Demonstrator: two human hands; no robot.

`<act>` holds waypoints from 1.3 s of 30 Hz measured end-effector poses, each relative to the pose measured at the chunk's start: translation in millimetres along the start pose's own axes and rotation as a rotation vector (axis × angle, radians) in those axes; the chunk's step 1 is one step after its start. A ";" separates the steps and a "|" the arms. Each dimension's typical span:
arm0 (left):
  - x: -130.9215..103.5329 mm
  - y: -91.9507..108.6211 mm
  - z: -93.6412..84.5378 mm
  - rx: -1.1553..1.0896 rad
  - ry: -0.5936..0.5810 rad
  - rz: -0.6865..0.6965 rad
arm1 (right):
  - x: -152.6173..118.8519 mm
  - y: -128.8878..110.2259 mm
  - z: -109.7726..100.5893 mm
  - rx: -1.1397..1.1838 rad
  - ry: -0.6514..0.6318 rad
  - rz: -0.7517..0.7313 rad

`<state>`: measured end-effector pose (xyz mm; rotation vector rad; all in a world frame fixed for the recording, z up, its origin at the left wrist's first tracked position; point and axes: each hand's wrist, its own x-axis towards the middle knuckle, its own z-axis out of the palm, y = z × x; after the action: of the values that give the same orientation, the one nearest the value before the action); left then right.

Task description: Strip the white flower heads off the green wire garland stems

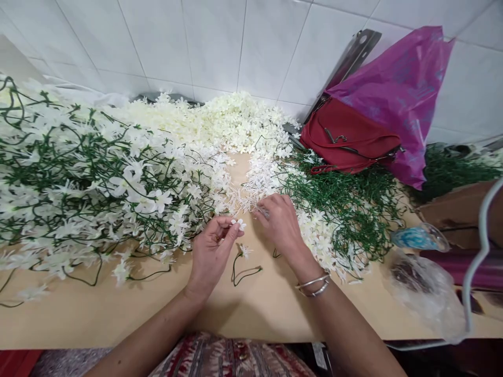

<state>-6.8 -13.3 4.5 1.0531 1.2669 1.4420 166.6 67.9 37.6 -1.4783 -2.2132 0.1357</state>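
Note:
My left hand (214, 251) is closed, pinching a small white artificial flower (239, 225) between thumb and fingertips. To its right, my right hand (281, 220) reaches into the edge of a heap of thin white stamen pieces (259, 183); its fingers are bent together, and what they hold, if anything, is hidden. On the table between my forearms lies a green stem with a white flower head (244, 251). A big pile of assembled white flowers on green stems (137, 183) spreads beside my left hand. Loose cream blossoms (243, 112) are heaped behind both hands.
Bare green stems (353, 209) lie in a pile on the right. Behind them a red handbag (349, 136) and a purple plastic bag (412, 94) rest against the tiled wall. A clear plastic bag (428, 293), a blue-and-white container (418, 238) and cardboard (459, 209) stand at the right.

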 end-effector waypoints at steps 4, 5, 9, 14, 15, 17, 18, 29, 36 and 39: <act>-1.4 -0.5 0.2 0.014 0.004 -0.022 | -1.2 -4.2 5.7 -0.029 0.003 0.027; -1.4 -0.8 0.1 0.021 0.007 -0.025 | -2.7 -4.4 3.0 0.016 0.028 0.023; -0.5 -1.4 0.9 0.023 0.025 -0.023 | -14.8 -11.2 -13.8 0.290 0.100 0.050; 0.5 -0.1 2.6 0.004 0.035 -0.009 | -34.4 -31.9 -20.1 0.693 0.036 0.178; 0.5 0.1 2.8 0.006 0.034 -0.005 | -37.1 -35.6 -18.6 0.739 0.023 0.203; 0.1 -0.2 3.2 0.009 0.031 0.004 | -40.5 -41.5 -14.0 0.803 0.008 0.260; -0.3 -0.8 3.2 0.008 0.026 0.009 | -41.3 -43.6 -11.2 0.827 0.009 0.291; -4.3 -2.0 1.2 0.237 -0.083 0.156 | -42.6 -47.1 8.5 0.968 0.049 0.466; -1.5 -6.6 -0.9 0.195 -0.127 0.153 | -42.8 -46.5 7.0 0.974 0.034 0.382; -2.6 -5.5 0.4 0.169 -0.125 0.156 | -42.5 -42.1 8.3 0.977 0.084 0.373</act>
<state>-5.3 -15.5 -1.0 1.3608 1.2554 1.3780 140.4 14.0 30.4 -1.2248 -1.3910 1.0729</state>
